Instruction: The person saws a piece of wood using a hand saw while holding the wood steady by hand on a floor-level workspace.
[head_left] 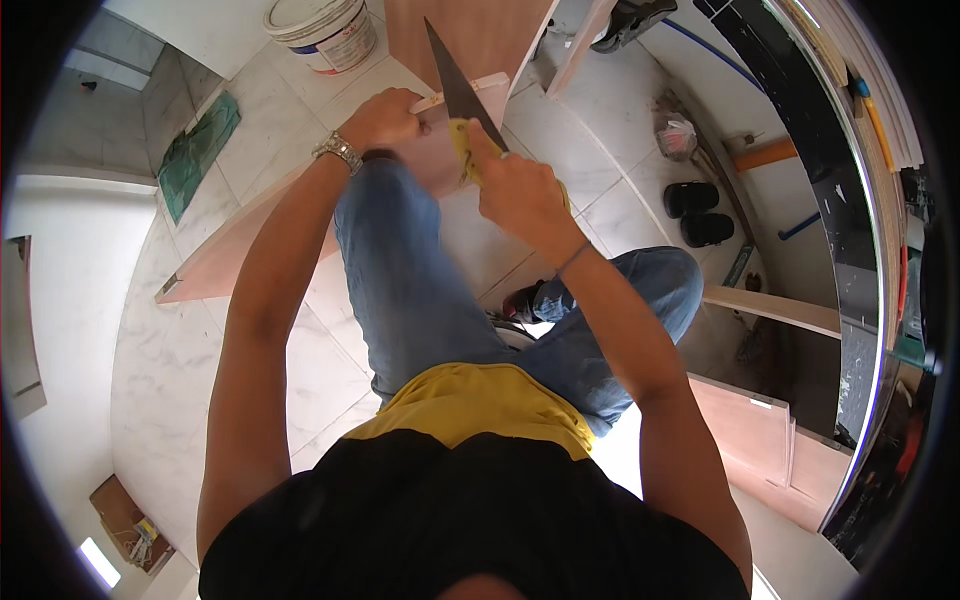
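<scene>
My right hand (522, 195) is closed around the yellow handle of a handsaw (458, 85). The saw's dark, tapering blade points up and away, crossing the far end of a pinkish-brown wooden board (235, 248). My left hand (382, 122), with a metal watch at the wrist, grips that board's far edge just left of the blade. The board slants from the floor at the left up to the saw, passing behind my left knee, which looks pressed to it. The left fingertips are partly hidden, and I cannot tell how deep any cut goes.
A white bucket (322, 38) stands beyond the left hand, near an upright wood panel (455, 40). A green sheet (200, 155) lies on the tiles at left. Black slippers (700, 215) and a plastic bag (677, 137) are at right, beside a black-topped counter (845, 200).
</scene>
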